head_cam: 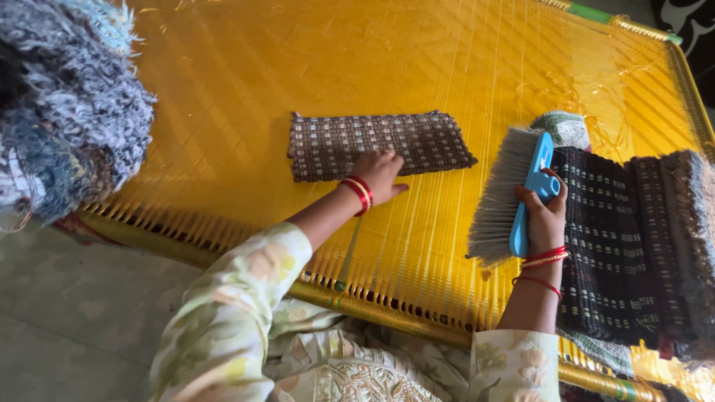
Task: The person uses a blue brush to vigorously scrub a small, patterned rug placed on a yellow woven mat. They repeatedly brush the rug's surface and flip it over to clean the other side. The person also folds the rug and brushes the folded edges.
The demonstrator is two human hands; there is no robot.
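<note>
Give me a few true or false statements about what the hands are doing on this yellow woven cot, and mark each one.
1. The left hand rests on the folded brown checked mat. True.
2. The right hand holds a pair of scissors. False: it grips a blue-handled brush with pale bristles.
3. The brown mat lies flat on the yellow woven surface. True.
4. The brush bristles are pressed onto the brown mat. False: the brush is held apart from it, beside the stack of dark woven mats.
5. Both wrists are bare. False: each wears red bangles.
</note>
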